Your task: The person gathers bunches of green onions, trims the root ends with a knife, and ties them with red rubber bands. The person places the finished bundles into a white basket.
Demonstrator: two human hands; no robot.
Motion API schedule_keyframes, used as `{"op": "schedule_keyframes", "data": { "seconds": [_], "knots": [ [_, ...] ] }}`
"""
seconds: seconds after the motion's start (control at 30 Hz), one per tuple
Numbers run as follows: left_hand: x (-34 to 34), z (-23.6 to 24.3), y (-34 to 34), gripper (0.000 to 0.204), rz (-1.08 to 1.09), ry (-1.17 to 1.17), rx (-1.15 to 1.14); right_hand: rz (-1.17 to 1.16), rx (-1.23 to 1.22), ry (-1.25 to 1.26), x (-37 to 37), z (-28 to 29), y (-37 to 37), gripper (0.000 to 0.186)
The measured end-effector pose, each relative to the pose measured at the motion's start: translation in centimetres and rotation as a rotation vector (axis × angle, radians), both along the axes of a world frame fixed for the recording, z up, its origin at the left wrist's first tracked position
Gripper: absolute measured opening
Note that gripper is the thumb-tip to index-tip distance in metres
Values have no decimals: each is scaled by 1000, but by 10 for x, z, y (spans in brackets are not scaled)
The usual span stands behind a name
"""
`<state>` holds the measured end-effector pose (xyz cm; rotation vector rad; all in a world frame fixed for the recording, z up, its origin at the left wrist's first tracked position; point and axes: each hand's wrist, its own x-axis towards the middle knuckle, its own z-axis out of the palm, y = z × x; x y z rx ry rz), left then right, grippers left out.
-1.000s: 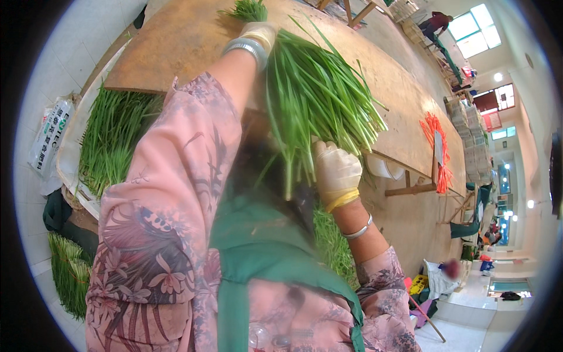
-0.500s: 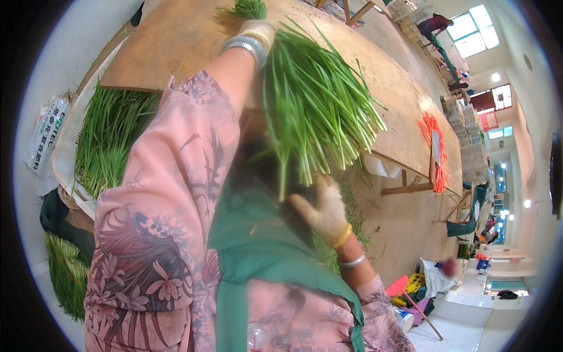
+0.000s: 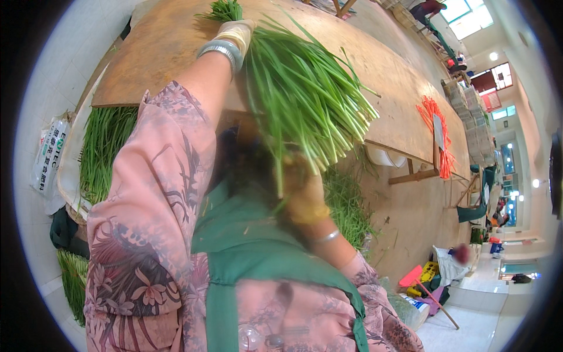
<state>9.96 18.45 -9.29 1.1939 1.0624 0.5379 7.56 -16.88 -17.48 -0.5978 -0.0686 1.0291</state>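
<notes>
My left hand [image 3: 237, 34], in a pale glove with a metal bangle at the wrist, is closed around a bunch of Chinese chives [image 3: 311, 97] over the table edge. The leafy tips [image 3: 226, 9] stick out past the fist. The pale stalk ends fan out toward the lower right, and one stalk hangs lower than the others. Just under those ends is my right hand [image 3: 306, 196], gloved, with a yellow band at the wrist. Motion smears its fingers and the stalks partly cover them, so I cannot make out whether it holds anything.
The wooden table [image 3: 399, 97] stretches away, with a bundle of red ties [image 3: 434, 135] hanging at its right edge. Loose green trimmings [image 3: 349, 205] lie on the floor. At left, a white tub [image 3: 65, 158] holds more chives. A red-headed broom [image 3: 411, 276] leans at lower right.
My left hand and the bunch have shifted slightly left in view. My right hand, spread with its thumb apart before, has moved left and up beneath the stalk ends.
</notes>
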Motion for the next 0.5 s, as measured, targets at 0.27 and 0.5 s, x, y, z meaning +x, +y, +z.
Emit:
{"op": "schedule_keyframes", "data": {
  "seconds": [0.27, 0.5],
  "knots": [
    [-8, 13, -13, 75, 12, 40, 55, 236, -90, -552, 49, 70, -156, 31],
    [7, 4, -3, 84, -112, 103, 32, 23, -987, -1921, 69, 84, -134, 20]
  ]
}}
